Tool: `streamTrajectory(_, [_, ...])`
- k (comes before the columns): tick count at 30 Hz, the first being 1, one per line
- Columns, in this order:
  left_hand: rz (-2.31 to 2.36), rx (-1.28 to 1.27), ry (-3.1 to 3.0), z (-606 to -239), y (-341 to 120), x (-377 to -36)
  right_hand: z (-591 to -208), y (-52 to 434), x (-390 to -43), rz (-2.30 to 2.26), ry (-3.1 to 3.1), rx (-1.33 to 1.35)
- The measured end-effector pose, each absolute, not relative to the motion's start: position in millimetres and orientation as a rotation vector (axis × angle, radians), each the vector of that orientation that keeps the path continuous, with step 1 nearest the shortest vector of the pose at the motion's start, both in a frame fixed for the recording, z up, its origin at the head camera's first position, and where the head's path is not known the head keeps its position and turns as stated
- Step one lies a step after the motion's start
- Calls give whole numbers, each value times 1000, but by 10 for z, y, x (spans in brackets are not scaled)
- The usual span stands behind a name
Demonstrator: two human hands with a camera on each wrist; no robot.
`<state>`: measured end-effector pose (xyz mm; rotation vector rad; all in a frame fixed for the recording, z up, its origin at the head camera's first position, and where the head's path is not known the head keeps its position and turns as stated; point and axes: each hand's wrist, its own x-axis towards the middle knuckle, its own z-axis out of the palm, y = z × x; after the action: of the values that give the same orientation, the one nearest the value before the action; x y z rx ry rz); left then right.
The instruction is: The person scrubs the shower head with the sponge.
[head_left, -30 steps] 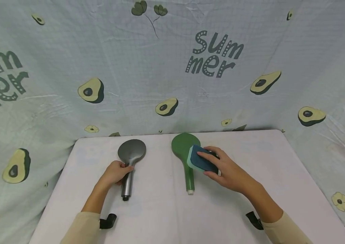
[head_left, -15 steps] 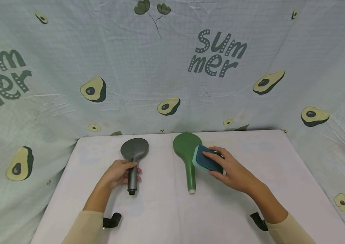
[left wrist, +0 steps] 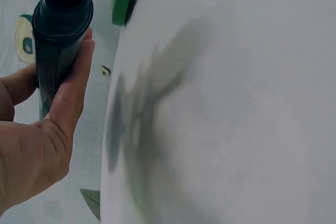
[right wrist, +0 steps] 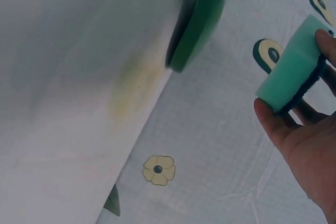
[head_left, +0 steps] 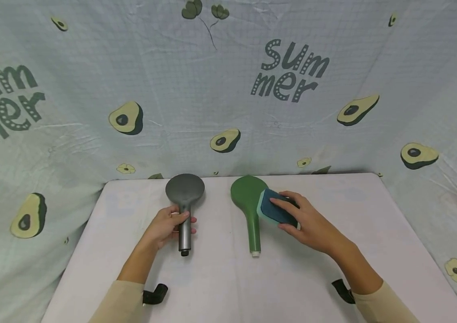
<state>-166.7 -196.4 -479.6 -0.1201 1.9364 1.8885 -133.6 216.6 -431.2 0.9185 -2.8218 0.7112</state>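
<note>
Two forearms in beige sleeves are stretched forward over the white table (head_left: pixel 220 287). The handle of the grey shower head (head_left: pixel 185 197) is wrapped by the curled fingers of the left hand (head_left: pixel 167 226), its disc pointing away. A blue-and-green sponge (head_left: pixel 275 209) is pinched by the right hand (head_left: pixel 311 224) just beside the green shower head (head_left: pixel 247 197), which lies flat mid-table. An avocado-print cloth (head_left: pixel 220 89) is hung behind.
</note>
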Motion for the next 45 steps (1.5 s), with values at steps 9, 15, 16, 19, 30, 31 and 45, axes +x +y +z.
streamTrajectory(9, [1917, 20, 2016, -4597, -1702, -1604, -4192, 2096, -1386, 644, -2736, 950])
streamTrajectory(15, [1945, 118, 2066, -4449, -1449, -1554, -4102, 1994, -1438, 605, -2655, 1006])
streamTrajectory(16, [1949, 133, 2070, -4425, -1401, -1547, -4081, 1979, -1448, 602, -2636, 1022])
streamTrajectory(19, [1956, 178, 2081, -4353, -1254, -1528, -4004, 1930, -1471, 572, -2584, 1062])
streamTrajectory(30, [2028, 412, 2056, -4223, -748, -1462, -3739, 1650, -1554, 445, -2395, 1167])
streamTrajectory(31, [2037, 440, 2054, -4219, -714, -1459, -3725, 1636, -1560, 432, -2381, 1166])
streamTrajectory(45, [2001, 532, 2072, -4189, -525, -1406, -3375, 1744, -1822, 497, -2461, 918])
